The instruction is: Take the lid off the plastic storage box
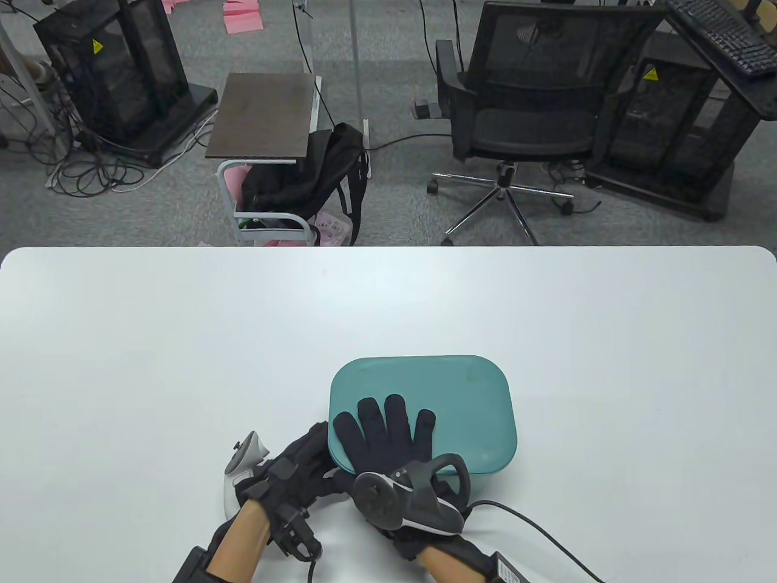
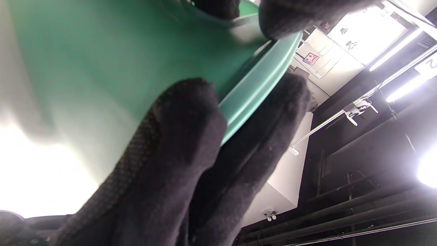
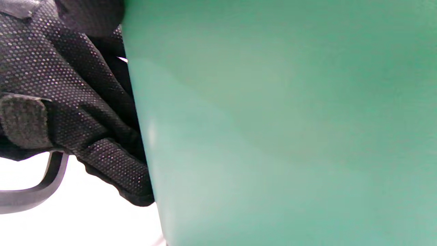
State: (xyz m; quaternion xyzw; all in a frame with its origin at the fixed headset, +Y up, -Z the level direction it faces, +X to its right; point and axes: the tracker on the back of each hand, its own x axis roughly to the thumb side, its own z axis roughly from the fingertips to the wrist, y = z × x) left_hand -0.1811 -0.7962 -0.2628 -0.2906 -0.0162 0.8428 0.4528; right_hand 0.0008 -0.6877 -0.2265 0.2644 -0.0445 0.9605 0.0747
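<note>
A teal plastic storage box with its lid (image 1: pixel 467 388) on stands on the white table (image 1: pixel 182 340), near the front middle. My right hand (image 1: pixel 385 428) lies flat on the lid's near left part, fingers spread. My left hand (image 1: pixel 312 452) is at the box's near left corner and grips the lid's edge. In the left wrist view, gloved fingers (image 2: pixel 184 136) curl under the lid's rim (image 2: pixel 259 85) against the box wall (image 2: pixel 102 68). The right wrist view shows the box wall (image 3: pixel 273 119) close up, with the left glove (image 3: pixel 68 85) beside it.
A black cable (image 1: pixel 534 528) runs from my right wrist across the table to the front right. Beyond the table's far edge stand an office chair (image 1: pixel 522 121) and a small cart (image 1: pixel 267 158) with a backpack.
</note>
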